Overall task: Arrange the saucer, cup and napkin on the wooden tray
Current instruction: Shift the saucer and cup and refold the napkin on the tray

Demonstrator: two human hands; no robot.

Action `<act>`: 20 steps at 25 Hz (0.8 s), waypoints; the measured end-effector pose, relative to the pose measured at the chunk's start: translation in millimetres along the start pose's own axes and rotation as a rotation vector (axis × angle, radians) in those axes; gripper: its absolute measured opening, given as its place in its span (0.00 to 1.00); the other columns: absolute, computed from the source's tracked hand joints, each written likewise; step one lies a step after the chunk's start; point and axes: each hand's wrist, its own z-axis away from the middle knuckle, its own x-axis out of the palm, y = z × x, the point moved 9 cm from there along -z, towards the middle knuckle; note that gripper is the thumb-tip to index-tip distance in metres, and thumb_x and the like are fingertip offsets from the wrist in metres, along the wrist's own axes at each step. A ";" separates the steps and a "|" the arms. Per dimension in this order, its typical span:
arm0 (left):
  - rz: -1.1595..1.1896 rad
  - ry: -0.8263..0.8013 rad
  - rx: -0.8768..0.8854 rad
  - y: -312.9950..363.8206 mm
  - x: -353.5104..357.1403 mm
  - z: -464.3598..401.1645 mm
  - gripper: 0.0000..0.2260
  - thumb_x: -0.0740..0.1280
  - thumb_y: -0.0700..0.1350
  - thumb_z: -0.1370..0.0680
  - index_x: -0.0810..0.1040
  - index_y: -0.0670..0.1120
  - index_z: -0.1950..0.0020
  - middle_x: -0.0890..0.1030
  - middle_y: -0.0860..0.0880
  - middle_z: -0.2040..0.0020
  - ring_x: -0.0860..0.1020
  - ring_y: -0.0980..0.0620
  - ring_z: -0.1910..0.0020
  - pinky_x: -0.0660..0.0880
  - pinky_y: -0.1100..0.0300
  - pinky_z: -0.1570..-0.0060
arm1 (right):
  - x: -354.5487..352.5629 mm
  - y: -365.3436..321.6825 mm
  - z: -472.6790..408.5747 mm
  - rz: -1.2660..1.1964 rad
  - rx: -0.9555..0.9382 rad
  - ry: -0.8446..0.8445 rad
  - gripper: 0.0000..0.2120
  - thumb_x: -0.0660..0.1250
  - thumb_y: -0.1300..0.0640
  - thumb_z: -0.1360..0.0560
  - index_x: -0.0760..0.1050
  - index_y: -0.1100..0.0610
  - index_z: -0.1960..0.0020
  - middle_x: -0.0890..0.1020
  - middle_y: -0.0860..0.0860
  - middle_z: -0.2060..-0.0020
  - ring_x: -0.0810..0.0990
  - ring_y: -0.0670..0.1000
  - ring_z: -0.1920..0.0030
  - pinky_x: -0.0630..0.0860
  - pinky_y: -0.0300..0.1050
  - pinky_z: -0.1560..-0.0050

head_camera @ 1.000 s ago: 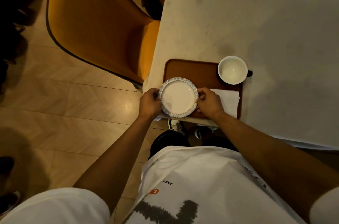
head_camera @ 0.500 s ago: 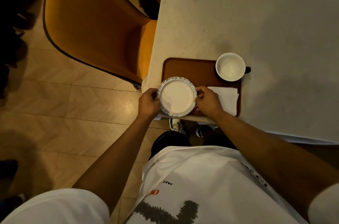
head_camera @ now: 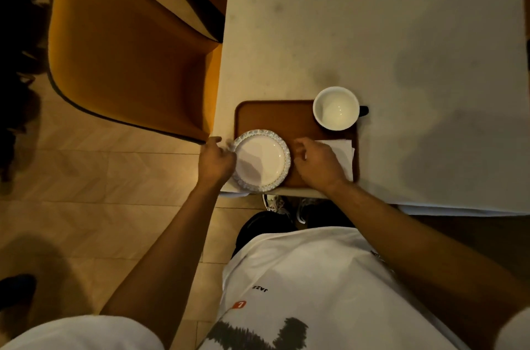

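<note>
Head view: seen from above, a saucer (head_camera: 261,160) lying flat on the near-left corner of a tray (head_camera: 272,117), overhanging the tray's left edge. Left hand (head_camera: 215,160) loosely curled at the saucer's left rim, fingers apart, gripping nothing. Right hand (head_camera: 318,163) just right of the saucer, fingers loosely spread, resting over a napkin (head_camera: 342,153) whose long axis runs near to far. On the far-right corner, a cup (head_camera: 336,108) upright, handle pointing right. All on a table (head_camera: 372,34) beside a chair (head_camera: 126,57).
</note>
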 end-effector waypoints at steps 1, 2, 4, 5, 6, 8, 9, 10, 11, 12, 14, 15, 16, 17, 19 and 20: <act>-0.047 0.092 0.078 18.8 -3.8 4.9 0.21 0.66 0.43 0.23 0.71 0.43 0.31 0.76 0.39 0.36 0.78 0.41 0.42 0.77 0.48 0.42 | -17.9 1.8 2.6 -0.037 -0.026 0.082 0.12 0.64 0.57 0.22 0.78 0.55 0.40 0.83 0.53 0.45 0.81 0.54 0.47 0.78 0.51 0.45; -0.059 0.159 0.158 39.1 -3.4 11.0 0.19 0.66 0.43 0.23 0.73 0.43 0.33 0.76 0.40 0.36 0.78 0.41 0.43 0.77 0.49 0.43 | -37.5 5.8 3.6 -0.082 -0.046 0.164 0.09 0.65 0.57 0.22 0.79 0.54 0.43 0.83 0.52 0.46 0.81 0.52 0.47 0.78 0.48 0.46; -0.021 0.168 0.268 76.5 12.0 20.5 0.14 0.66 0.43 0.22 0.77 0.43 0.37 0.80 0.42 0.41 0.80 0.45 0.46 0.76 0.55 0.48 | -77.7 17.9 -1.0 -0.121 -0.078 0.338 0.08 0.66 0.59 0.22 0.79 0.55 0.44 0.82 0.53 0.45 0.80 0.51 0.48 0.79 0.45 0.47; 0.027 0.120 0.283 93.6 26.2 23.2 0.11 0.66 0.44 0.21 0.79 0.44 0.40 0.82 0.43 0.44 0.80 0.47 0.48 0.75 0.58 0.52 | -97.6 26.7 -5.8 -0.128 -0.072 0.419 0.08 0.66 0.60 0.23 0.78 0.56 0.44 0.81 0.54 0.44 0.79 0.51 0.48 0.79 0.45 0.49; 0.096 0.054 0.271 107.5 42.7 23.7 0.10 0.66 0.44 0.21 0.80 0.43 0.42 0.83 0.43 0.45 0.81 0.48 0.51 0.74 0.60 0.55 | -114.5 37.7 -12.1 -0.143 -0.046 0.480 0.10 0.66 0.60 0.23 0.77 0.56 0.42 0.78 0.55 0.42 0.79 0.51 0.47 0.79 0.43 0.51; 0.291 -0.092 0.185 130.7 73.5 24.8 0.11 0.67 0.43 0.21 0.80 0.42 0.40 0.83 0.39 0.44 0.81 0.48 0.54 0.76 0.60 0.61 | -133.4 60.7 -30.7 -0.186 0.060 0.487 0.15 0.65 0.59 0.23 0.74 0.56 0.37 0.73 0.56 0.37 0.77 0.50 0.46 0.75 0.37 0.53; 0.384 -0.167 0.121 139.2 89.2 26.8 0.13 0.67 0.42 0.21 0.78 0.41 0.37 0.81 0.38 0.41 0.80 0.47 0.53 0.78 0.58 0.61 | -134.3 72.3 -41.0 -0.203 0.118 0.433 0.17 0.64 0.57 0.23 0.73 0.56 0.34 0.70 0.56 0.34 0.77 0.51 0.44 0.72 0.37 0.51; 0.463 -0.226 0.063 147.5 101.1 30.9 0.16 0.67 0.40 0.20 0.75 0.41 0.33 0.79 0.39 0.38 0.80 0.46 0.51 0.79 0.56 0.61 | -132.0 79.3 -49.9 -0.222 0.153 0.365 0.19 0.63 0.56 0.22 0.71 0.56 0.32 0.69 0.56 0.33 0.76 0.53 0.42 0.70 0.38 0.48; 0.519 -0.267 0.024 154.5 108.3 35.2 0.18 0.66 0.37 0.21 0.72 0.41 0.30 0.78 0.39 0.36 0.79 0.45 0.49 0.80 0.54 0.60 | -126.5 83.1 -57.4 -0.239 0.163 0.295 0.20 0.63 0.56 0.22 0.71 0.55 0.30 0.70 0.56 0.32 0.76 0.54 0.41 0.69 0.40 0.45; 0.565 -0.298 0.004 160.5 113.6 38.7 0.20 0.66 0.33 0.21 0.70 0.39 0.29 0.77 0.38 0.35 0.79 0.44 0.47 0.80 0.52 0.58 | -120.0 84.3 -62.1 -0.251 0.150 0.235 0.20 0.63 0.56 0.21 0.71 0.53 0.30 0.71 0.56 0.33 0.76 0.54 0.39 0.69 0.41 0.43; 0.604 -0.321 0.003 167.4 123.3 40.0 0.22 0.65 0.26 0.25 0.71 0.37 0.31 0.76 0.38 0.34 0.78 0.39 0.42 0.81 0.43 0.51 | -109.1 88.5 -68.0 -0.304 0.120 0.154 0.20 0.64 0.59 0.23 0.73 0.50 0.31 0.75 0.55 0.35 0.76 0.55 0.38 0.74 0.44 0.41; 0.595 -0.312 0.013 166.7 127.2 38.5 0.23 0.66 0.24 0.27 0.72 0.38 0.33 0.77 0.37 0.34 0.78 0.37 0.40 0.80 0.39 0.48 | -105.0 91.8 -69.9 -0.363 0.121 0.132 0.22 0.64 0.60 0.25 0.74 0.48 0.32 0.76 0.53 0.36 0.77 0.55 0.38 0.79 0.49 0.42; 0.571 -0.284 0.017 163.2 129.2 36.0 0.24 0.68 0.24 0.28 0.74 0.40 0.34 0.78 0.37 0.35 0.79 0.36 0.40 0.79 0.37 0.45 | -101.1 94.7 -70.2 -0.425 0.127 0.109 0.24 0.64 0.62 0.25 0.74 0.47 0.32 0.77 0.52 0.36 0.77 0.55 0.38 0.83 0.52 0.47; 0.534 -0.250 0.026 160.7 128.5 34.2 0.25 0.70 0.25 0.29 0.76 0.41 0.35 0.79 0.39 0.36 0.79 0.37 0.40 0.80 0.38 0.45 | -97.9 95.3 -70.5 -0.463 0.121 0.086 0.25 0.65 0.63 0.25 0.74 0.46 0.31 0.77 0.51 0.36 0.77 0.56 0.38 0.85 0.53 0.53; 0.475 -0.202 0.055 157.7 126.2 29.1 0.23 0.73 0.29 0.29 0.79 0.45 0.37 0.81 0.44 0.39 0.81 0.42 0.42 0.81 0.42 0.46 | -94.6 92.0 -72.5 -0.475 0.081 0.055 0.25 0.65 0.64 0.24 0.73 0.46 0.30 0.77 0.51 0.35 0.77 0.55 0.38 0.85 0.47 0.58; 0.485 -0.200 0.061 156.9 125.8 28.1 0.22 0.71 0.30 0.28 0.79 0.46 0.37 0.81 0.45 0.39 0.80 0.43 0.42 0.81 0.42 0.46 | -93.7 89.8 -73.3 -0.474 0.059 0.047 0.25 0.65 0.65 0.24 0.72 0.47 0.30 0.77 0.51 0.34 0.76 0.54 0.38 0.85 0.43 0.60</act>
